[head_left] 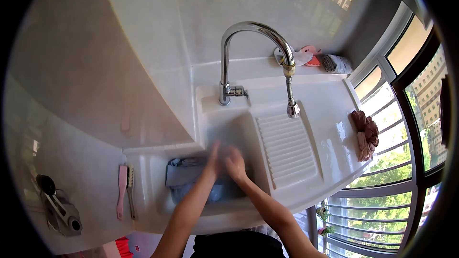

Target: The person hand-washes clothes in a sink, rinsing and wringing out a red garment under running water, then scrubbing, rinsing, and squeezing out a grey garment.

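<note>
Both hands are close together over the white sink basin (pixel 152 181), in a hazy, blurred patch of the view. My left hand (pixel 214 156) points forward, its palm side toward the other hand. Beside it, my right hand (pixel 234 163) has its fingers bent inward. The fingers of both are smeared, and I cannot make out whether anything lies between them. Below and left of my left hand, blue-grey cloth (pixel 184 176) lies in the basin, partly covered by my left forearm.
A chrome faucet (pixel 258 26) arches over the sink, right of which is a ribbed washboard (pixel 287 150). Two brushes, one a pink brush (pixel 123 186), lie on the left ledge. A brown cloth bundle (pixel 366 136) sits at the right edge. A rolled grey cloth (pixel 337 64) lies behind.
</note>
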`<state>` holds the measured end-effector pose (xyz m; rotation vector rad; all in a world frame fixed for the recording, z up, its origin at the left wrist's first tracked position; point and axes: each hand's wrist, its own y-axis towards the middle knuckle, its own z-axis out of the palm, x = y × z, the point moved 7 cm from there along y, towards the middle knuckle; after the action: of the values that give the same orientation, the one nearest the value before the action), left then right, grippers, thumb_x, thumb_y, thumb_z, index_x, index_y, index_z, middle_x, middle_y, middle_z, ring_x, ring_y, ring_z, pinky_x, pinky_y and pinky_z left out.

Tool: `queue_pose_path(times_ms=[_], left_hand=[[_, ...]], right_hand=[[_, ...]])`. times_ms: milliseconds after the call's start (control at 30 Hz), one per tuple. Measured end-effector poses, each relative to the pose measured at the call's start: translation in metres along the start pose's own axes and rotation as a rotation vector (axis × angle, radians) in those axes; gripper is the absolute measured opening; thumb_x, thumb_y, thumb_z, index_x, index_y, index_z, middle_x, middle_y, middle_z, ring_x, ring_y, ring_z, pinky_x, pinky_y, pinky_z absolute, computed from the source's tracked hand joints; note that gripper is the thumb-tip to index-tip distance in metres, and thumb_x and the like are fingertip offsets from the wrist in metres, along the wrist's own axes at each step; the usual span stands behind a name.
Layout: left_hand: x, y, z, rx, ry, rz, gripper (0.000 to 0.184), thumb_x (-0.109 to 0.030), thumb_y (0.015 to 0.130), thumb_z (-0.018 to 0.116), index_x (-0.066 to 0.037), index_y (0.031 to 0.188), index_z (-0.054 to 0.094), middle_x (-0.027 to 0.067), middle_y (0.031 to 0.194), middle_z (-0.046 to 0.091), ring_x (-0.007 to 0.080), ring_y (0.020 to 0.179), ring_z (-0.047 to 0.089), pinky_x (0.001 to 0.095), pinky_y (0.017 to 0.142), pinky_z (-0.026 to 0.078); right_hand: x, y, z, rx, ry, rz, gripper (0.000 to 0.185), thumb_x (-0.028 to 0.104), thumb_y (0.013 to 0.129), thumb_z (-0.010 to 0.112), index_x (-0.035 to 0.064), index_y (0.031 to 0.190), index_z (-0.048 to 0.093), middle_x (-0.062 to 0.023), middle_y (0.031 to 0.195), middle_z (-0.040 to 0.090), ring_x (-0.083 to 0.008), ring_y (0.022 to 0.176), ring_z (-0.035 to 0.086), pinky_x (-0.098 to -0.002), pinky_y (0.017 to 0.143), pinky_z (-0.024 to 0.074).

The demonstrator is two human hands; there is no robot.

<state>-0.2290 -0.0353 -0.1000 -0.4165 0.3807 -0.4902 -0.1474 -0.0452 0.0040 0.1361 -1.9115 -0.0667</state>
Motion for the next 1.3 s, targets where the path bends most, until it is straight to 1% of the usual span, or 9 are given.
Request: queue_pose_path(times_ms=[67,133,433,667,833,900,1033,1200,1300], left_hand=[[0.007,-0.001,0.018,0.556,-0.151,-0.218,0.041,-0.047,0.096,0.041,-0.011,0.09,0.061,0.0025,0.082,0.062,0.0124,0.079,0.057,0.0287,0.076,0.048],[0.011,0.006,0.002,0.094,0.042,0.001,0.038,-0.043,0.097,0.04,-0.011,0.094,0.06,0.0017,0.086,0.062,0.012,0.079,0.057,0.0284,0.074,0.048],[0.004,-0.021,-0.007,-0.288,0.207,0.012,0.036,-0.038,0.095,0.044,-0.009,0.111,0.058,0.0074,0.096,0.065,0.0211,0.088,0.063,0.034,0.079,0.051],[-0.01,-0.036,0.009,-0.244,2.149,1.08,0.053,0.004,0.065,0.064,-0.006,0.116,0.054,0.0201,0.128,0.041,0.0408,0.115,0.041,0.044,0.094,0.04],[-0.003,-0.003,-0.036,-0.333,2.034,0.646,0.035,0.001,0.071,0.062,-0.007,0.104,0.054,0.0156,0.105,0.054,0.0331,0.1,0.052,0.0445,0.088,0.044],[-0.007,-0.002,-0.062,-0.365,0.346,0.489,0.027,-0.006,0.077,0.06,-0.01,0.103,0.055,0.0097,0.098,0.057,0.0265,0.095,0.055,0.0408,0.086,0.046],[0.002,0.002,-0.037,-0.428,-0.018,0.306,0.02,-0.027,0.089,0.055,-0.009,0.096,0.06,0.0062,0.086,0.061,0.0199,0.082,0.058,0.0335,0.077,0.047],[0.012,0.008,-0.008,0.23,-0.047,-0.035,0.032,-0.037,0.094,0.044,-0.01,0.103,0.059,0.0071,0.098,0.062,0.0215,0.088,0.059,0.0364,0.079,0.048],[0.006,0.019,-0.02,0.16,0.374,0.274,0.034,-0.042,0.092,0.049,-0.011,0.102,0.059,0.0063,0.097,0.063,0.0225,0.088,0.061,0.0377,0.078,0.05]], right_hand=[[0.053,-0.013,0.0,0.078,-0.022,-0.121,0.024,0.014,0.072,0.054,0.0093,0.094,0.06,-0.0136,0.094,0.057,-0.0347,0.088,0.058,-0.04,0.076,0.0473],[0.069,-0.015,0.003,0.039,-0.152,-0.146,0.018,0.026,0.076,0.061,0.0101,0.085,0.061,-0.0113,0.089,0.06,-0.0351,0.082,0.06,-0.0416,0.069,0.0484],[-0.014,0.063,-0.019,-0.24,-0.502,0.032,0.022,0.028,0.084,0.056,0.0062,0.08,0.056,-0.0166,0.088,0.06,-0.0396,0.078,0.061,-0.0503,0.066,0.0493],[-0.092,0.033,0.023,0.124,-0.835,-0.318,0.048,0.022,0.079,0.063,0.0141,0.125,0.05,-0.0184,0.135,0.041,-0.0401,0.118,0.045,-0.0484,0.094,0.0421],[-0.119,0.017,0.035,0.071,-0.99,-0.176,0.045,0.021,0.083,0.06,0.0144,0.126,0.052,-0.0168,0.131,0.049,-0.0369,0.115,0.049,-0.0451,0.093,0.0429],[-0.123,0.016,0.036,0.011,-0.796,0.07,0.04,0.018,0.083,0.055,0.0121,0.123,0.053,-0.0192,0.121,0.053,-0.0377,0.109,0.053,-0.0447,0.091,0.0436],[-0.09,0.002,0.022,-0.097,0.023,0.453,0.032,0.011,0.085,0.046,0.0074,0.116,0.056,-0.024,0.101,0.063,-0.0392,0.097,0.06,-0.0437,0.089,0.0451],[0.056,-0.015,0.004,-0.019,-0.185,0.143,0.03,0.033,0.077,0.066,0.0072,0.09,0.057,-0.0193,0.09,0.064,-0.0395,0.087,0.061,-0.0468,0.074,0.0482],[0.057,0.008,0.002,-0.049,-0.448,0.085,0.027,0.033,0.075,0.067,0.0075,0.079,0.058,-0.0157,0.083,0.065,-0.0367,0.078,0.063,-0.0471,0.067,0.0494]])
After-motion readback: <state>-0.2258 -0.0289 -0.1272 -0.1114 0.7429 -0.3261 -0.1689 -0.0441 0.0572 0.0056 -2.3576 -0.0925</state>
